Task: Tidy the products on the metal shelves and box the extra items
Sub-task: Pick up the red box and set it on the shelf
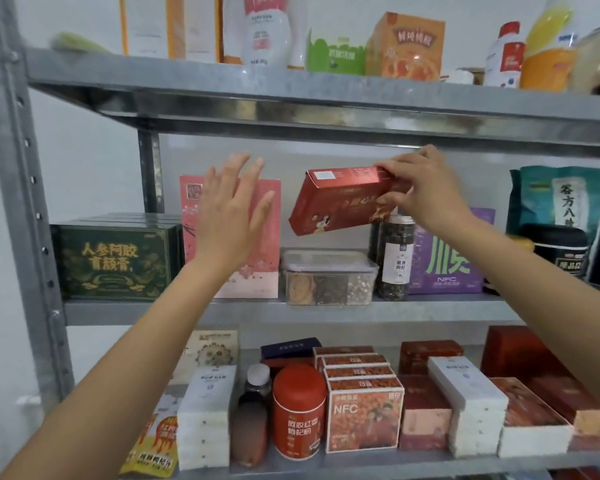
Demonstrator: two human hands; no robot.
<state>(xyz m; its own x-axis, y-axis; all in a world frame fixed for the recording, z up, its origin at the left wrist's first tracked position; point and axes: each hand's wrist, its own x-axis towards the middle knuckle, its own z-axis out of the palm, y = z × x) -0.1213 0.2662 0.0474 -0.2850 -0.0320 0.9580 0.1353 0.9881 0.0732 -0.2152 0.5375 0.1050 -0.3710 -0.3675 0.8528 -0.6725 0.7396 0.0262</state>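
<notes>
The right hand (426, 188) pinches a red carton (340, 202) at its upper right corner, fingers curled over the top edge and thumb on the front face. Most of the carton extends left and down from that grip, tilted, and hangs in the air within the middle bay of the metal shelves (291, 311). It sits above a clear lidded plastic container (328, 277) without touching it. Its lower right corner is close over the lid of a tall jar of dark dried goods (395, 261); whether they touch cannot be told. A purple box (444, 265) stands behind the right wrist.

The left hand (229, 216) is raised flat with straight, slightly spread fingers and holds nothing. It is just left of the carton, in front of an upright pink box (267, 271); contact with that box is unclear. A dark green box (115, 261) stands further left.
</notes>
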